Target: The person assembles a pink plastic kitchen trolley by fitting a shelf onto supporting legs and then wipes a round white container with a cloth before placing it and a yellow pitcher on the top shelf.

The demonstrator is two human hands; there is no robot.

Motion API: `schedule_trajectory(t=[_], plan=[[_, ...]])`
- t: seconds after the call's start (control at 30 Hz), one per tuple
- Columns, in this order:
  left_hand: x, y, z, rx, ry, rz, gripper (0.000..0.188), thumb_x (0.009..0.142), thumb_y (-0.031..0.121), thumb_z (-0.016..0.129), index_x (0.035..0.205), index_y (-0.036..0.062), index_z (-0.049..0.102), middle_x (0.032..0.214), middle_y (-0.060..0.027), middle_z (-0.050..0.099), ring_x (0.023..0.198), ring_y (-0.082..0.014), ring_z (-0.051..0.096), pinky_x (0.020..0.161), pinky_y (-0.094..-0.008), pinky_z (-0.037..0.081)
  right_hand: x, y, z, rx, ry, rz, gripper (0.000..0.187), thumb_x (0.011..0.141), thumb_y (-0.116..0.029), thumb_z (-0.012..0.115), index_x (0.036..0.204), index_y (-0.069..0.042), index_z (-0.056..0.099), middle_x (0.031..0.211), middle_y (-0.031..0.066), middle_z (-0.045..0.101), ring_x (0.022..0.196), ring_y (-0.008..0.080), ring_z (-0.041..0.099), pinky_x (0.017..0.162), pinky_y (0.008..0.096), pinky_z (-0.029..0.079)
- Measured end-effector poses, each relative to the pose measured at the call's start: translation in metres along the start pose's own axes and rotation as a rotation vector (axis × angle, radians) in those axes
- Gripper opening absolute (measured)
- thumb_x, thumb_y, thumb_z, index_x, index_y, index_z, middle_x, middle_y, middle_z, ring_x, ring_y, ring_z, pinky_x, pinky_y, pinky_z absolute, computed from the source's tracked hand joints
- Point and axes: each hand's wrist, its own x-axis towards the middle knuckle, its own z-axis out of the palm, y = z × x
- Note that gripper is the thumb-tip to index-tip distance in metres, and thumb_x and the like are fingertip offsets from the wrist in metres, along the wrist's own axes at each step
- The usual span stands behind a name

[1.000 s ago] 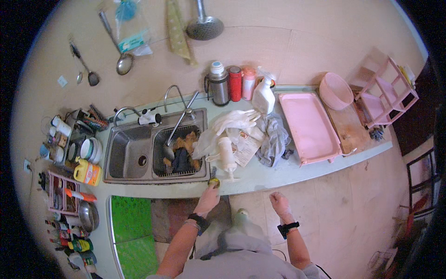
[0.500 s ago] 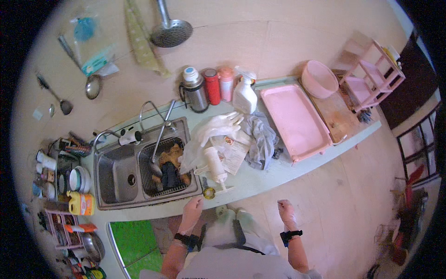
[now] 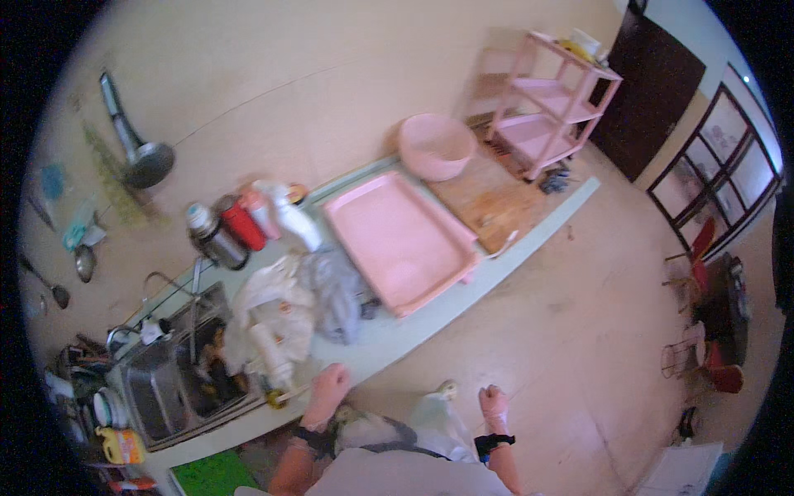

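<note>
My left hand (image 3: 329,390) is curled into a fist close to the front edge of the pale green counter (image 3: 430,318), touching nothing I can see. My right hand (image 3: 493,405), also closed, hangs over the floor to the right. Neither fist shows anything in it, and a dark band circles each wrist. Nearest the left hand lie a white pump-like tube (image 3: 271,351), a small yellow round item (image 3: 277,398) and crumpled pale gloves or plastic (image 3: 256,298). A grey cloth (image 3: 331,289) sits beside them, next to a pink tray (image 3: 405,240).
The double sink (image 3: 157,397) is on the left. A steel flask (image 3: 217,240), a red bottle (image 3: 241,223) and a white spray bottle (image 3: 296,219) line the wall. Further right are a pink basin (image 3: 437,147), a wooden board (image 3: 488,207) and a pink shelf rack (image 3: 550,103). Red chairs (image 3: 724,376) stand far right.
The view has swung right, so the counter and sink sit further left and more of the room and chairs shows. Both hands stay closed near my body.
</note>
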Motion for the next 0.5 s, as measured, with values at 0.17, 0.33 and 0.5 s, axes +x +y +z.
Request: schedule_trajectory(t=[0.17, 0.33, 0.5], plan=[[0.057, 0.089, 0.081, 0.069, 0.086, 0.025, 0.025, 0.080, 0.019, 0.056, 0.066, 0.0015, 0.045, 0.062, -0.0172, 0.048, 0.058, -0.0358, 0.049, 0.054, -0.0429, 0.038, 0.078, 0.057, -0.082, 0.076, 0.056, 0.054, 0.027, 0.078, -0.025, 0.056, 0.066, -0.001, 0.050, 0.066, 0.0202, 0.054, 0.062, 0.0382, 0.053, 0.056, 0.0438, 0.042], [0.112, 0.195, 0.145, 0.046, 0.092, 0.154, 0.025, 0.081, 0.020, 0.055, 0.066, 0.0024, 0.045, 0.061, -0.0176, 0.047, 0.056, -0.0355, 0.047, 0.052, -0.0427, 0.037, 0.157, 0.114, -0.151, 0.136, 0.108, 0.174, 0.035, 0.083, -0.032, 0.054, 0.067, -0.001, 0.049, 0.066, 0.0221, 0.054, 0.063, 0.0404, 0.053, 0.056, 0.0459, 0.041], [0.160, 0.222, 0.180, 0.081, 0.025, 0.098, 0.028, 0.082, 0.022, 0.054, 0.064, 0.0023, 0.046, 0.058, -0.0181, 0.045, 0.050, -0.0332, 0.046, 0.050, -0.0438, 0.036, 0.217, 0.135, -0.178, 0.092, 0.122, 0.182, 0.039, 0.087, -0.037, 0.050, 0.070, -0.002, 0.050, 0.070, 0.0235, 0.055, 0.068, 0.0424, 0.054, 0.058, 0.0485, 0.040]])
